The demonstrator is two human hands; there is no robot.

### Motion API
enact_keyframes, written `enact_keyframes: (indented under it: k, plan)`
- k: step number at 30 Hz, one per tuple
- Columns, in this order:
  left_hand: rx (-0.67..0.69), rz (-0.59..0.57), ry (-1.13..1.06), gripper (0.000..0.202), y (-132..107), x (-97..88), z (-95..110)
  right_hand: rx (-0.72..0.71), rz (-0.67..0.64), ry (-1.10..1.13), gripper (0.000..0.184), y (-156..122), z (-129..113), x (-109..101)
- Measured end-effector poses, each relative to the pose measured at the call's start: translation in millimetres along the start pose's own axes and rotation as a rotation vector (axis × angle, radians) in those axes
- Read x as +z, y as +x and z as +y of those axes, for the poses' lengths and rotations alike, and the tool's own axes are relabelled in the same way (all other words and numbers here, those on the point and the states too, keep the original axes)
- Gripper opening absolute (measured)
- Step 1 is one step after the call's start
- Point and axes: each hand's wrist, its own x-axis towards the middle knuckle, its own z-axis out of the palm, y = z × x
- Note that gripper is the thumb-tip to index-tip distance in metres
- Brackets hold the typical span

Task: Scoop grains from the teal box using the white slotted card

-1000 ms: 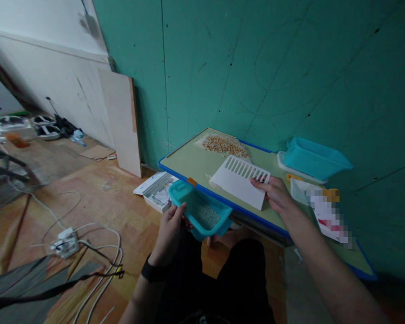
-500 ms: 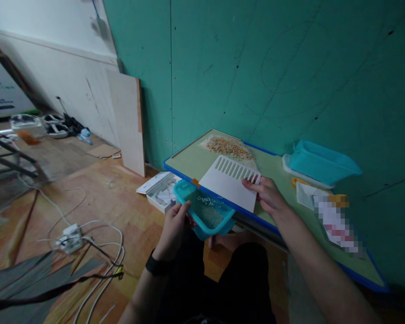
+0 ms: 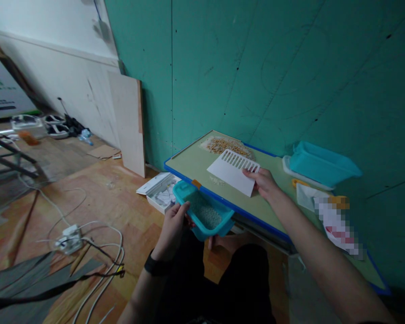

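My left hand [image 3: 176, 221] is closed on the rim of a turquoise plastic tub [image 3: 202, 230], held just below the table's near edge. Pale grains [image 3: 207, 213] lie in the bottom of the tub. In my right hand [image 3: 263, 182] is a white slotted scraper [image 3: 231, 173], gripped by its right side with the thumb on top. It is above the tabletop, its slotted edge toward a pile of yellow kernels mixed with pale grains [image 3: 227, 146]. A small scatter of pale grains [image 3: 217, 180] lies near the table edge, between scraper and tub.
The pale green table [image 3: 189, 163] has a blue edge and stands against a green wall. Another turquoise tub [image 3: 324, 163] on a white tray, yellow-handled items and a printed packet [image 3: 339, 229] are at right. An open white box [image 3: 160, 193] and cables with a power strip [image 3: 70, 238] lie on the floor.
My right hand has moved the scraper back from the table edge toward the pile, uncovering the small scatter of grains. The tub in my left hand has stayed nearly still.
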Motion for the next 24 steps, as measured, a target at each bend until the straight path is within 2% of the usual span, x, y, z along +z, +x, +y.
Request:
enact_keyframes:
  k: [4, 9, 17, 20, 24]
  plan:
    - [-0.002, 0.014, 0.024, 0.042, -0.9, 0.8, 4.2, -0.019, -0.123, 0.001, 0.055, -10.0, 3.6, 14.2]
    - [-0.003, -0.006, 0.024, 0.044, -0.5, 1.6, 6.2, 0.010, -0.217, -0.004, 0.051, -22.6, 8.4, 19.0]
    - [-0.001, -0.023, 0.034, 0.045, 2.6, 1.4, 1.7, 0.044, -0.188, 0.031, 0.053, -43.1, 5.3, 27.1]
    - [0.005, -0.023, 0.032, 0.045, 2.8, 0.9, 0.3, -0.008, -0.183, 0.034, 0.053, -43.1, 3.2, 26.2]
    - [0.003, -0.011, 0.024, 0.045, 2.4, 1.2, 0.0, -0.099, -0.096, 0.053, 0.055, -38.1, 6.0, 18.8]
